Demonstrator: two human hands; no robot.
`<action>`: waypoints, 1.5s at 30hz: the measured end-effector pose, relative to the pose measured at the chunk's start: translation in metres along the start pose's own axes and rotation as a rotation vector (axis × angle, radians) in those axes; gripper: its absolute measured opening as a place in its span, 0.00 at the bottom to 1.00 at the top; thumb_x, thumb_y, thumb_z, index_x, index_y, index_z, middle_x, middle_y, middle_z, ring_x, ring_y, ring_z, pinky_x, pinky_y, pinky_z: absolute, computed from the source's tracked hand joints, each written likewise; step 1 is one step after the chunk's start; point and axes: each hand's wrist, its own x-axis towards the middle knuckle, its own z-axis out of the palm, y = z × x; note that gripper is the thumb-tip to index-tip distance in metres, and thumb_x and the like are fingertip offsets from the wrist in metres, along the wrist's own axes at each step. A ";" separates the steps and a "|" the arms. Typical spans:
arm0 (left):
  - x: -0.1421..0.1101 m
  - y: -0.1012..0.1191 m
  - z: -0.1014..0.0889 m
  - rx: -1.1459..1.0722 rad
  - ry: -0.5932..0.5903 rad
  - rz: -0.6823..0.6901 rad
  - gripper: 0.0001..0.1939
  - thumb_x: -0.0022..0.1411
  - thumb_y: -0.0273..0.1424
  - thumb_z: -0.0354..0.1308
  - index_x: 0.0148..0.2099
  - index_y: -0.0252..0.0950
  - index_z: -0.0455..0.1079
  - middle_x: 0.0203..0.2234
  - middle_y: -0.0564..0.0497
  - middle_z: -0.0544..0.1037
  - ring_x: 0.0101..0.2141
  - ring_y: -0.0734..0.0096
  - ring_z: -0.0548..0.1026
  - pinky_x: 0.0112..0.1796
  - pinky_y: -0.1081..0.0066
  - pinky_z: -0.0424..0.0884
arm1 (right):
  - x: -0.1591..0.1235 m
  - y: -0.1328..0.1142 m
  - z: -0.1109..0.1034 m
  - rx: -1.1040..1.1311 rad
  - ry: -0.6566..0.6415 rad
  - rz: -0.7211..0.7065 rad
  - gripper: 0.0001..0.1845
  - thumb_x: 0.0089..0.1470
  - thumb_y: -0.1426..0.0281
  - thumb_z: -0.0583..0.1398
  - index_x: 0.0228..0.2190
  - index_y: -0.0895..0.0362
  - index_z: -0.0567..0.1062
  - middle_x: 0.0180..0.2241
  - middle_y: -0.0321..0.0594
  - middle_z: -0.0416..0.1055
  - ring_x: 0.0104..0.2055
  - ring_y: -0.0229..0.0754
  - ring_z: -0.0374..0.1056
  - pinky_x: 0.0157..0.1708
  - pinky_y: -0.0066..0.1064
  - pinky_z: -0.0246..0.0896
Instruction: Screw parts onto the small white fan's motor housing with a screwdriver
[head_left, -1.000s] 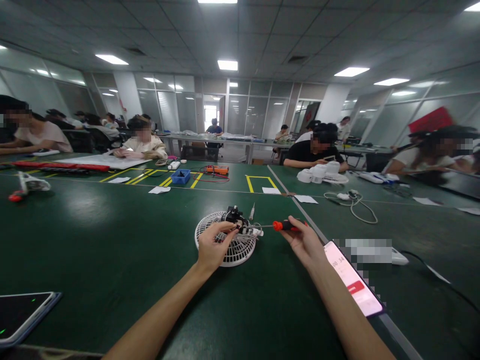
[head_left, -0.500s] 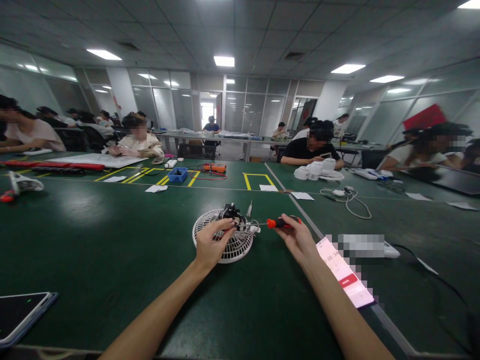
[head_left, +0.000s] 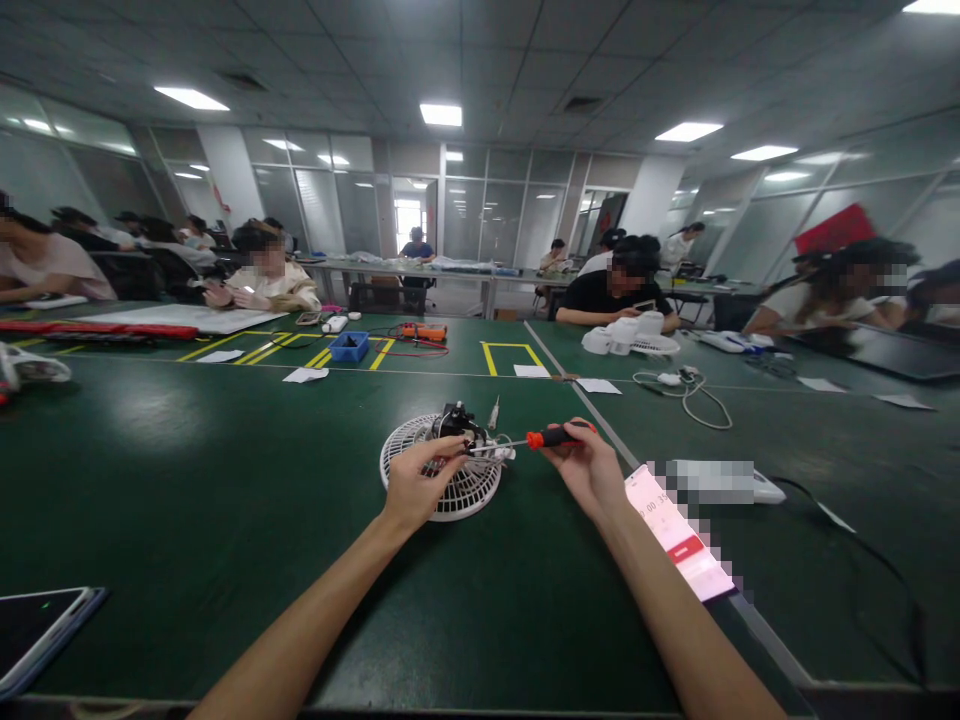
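A white round fan grille (head_left: 480, 500) lies on the green table, with a black motor assembly (head_left: 453, 418) and thin wires on top of it. My left hand (head_left: 417, 485) reaches over the grille, thumb and fingertips closed on a small dark part beside the motor. In my right hand (head_left: 589, 470) is a screwdriver (head_left: 553, 437) with a black and orange-red handle, held nearly level. Its shaft points left and the tip meets the dark part at my left fingertips; the exact contact is too small to see. A slim pale tool-like piece (head_left: 493, 413) stands out just behind the grille.
A phone (head_left: 682, 545) with a lit screen lies by my right forearm, another phone (head_left: 45, 630) at the near left. Farther back are a blue bin (head_left: 350, 347), an orange meter (head_left: 425, 333), white fan parts (head_left: 622, 335) and a coiled cable (head_left: 705, 400). Several people sit around.
The whole view has shifted slightly, moving things a little left in the picture. Both hands keep their holds, and the screwdriver stays against the part at my left fingertips.
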 end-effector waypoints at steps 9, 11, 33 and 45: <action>0.004 0.006 0.001 -0.051 0.055 -0.105 0.15 0.62 0.30 0.68 0.52 0.38 0.79 0.37 0.49 0.86 0.36 0.66 0.85 0.40 0.67 0.83 | -0.006 0.013 0.008 0.054 0.120 0.127 0.12 0.40 0.82 0.59 0.28 0.54 0.70 0.27 0.37 0.76 0.33 0.40 0.76 0.35 0.35 0.80; 0.003 0.006 0.002 -0.026 0.042 -0.101 0.20 0.62 0.32 0.68 0.57 0.40 0.76 0.40 0.48 0.86 0.36 0.66 0.84 0.42 0.65 0.82 | -0.005 0.014 0.006 0.072 0.131 0.127 0.12 0.40 0.81 0.59 0.28 0.54 0.69 0.26 0.37 0.75 0.31 0.41 0.76 0.35 0.34 0.81; 0.000 0.008 0.005 0.030 -0.047 -0.042 0.09 0.70 0.33 0.59 0.49 0.41 0.78 0.40 0.50 0.83 0.36 0.70 0.80 0.37 0.70 0.78 | -0.005 0.012 0.002 0.032 0.150 0.071 0.10 0.41 0.79 0.60 0.26 0.53 0.67 0.26 0.36 0.74 0.31 0.41 0.75 0.34 0.34 0.81; -0.001 -0.004 0.002 0.298 -0.001 -0.061 0.26 0.66 0.35 0.61 0.64 0.40 0.64 0.57 0.40 0.72 0.57 0.54 0.71 0.56 0.51 0.73 | 0.020 0.009 -0.026 0.051 0.308 -0.175 0.14 0.40 0.77 0.63 0.28 0.53 0.65 0.27 0.32 0.74 0.31 0.40 0.76 0.35 0.36 0.82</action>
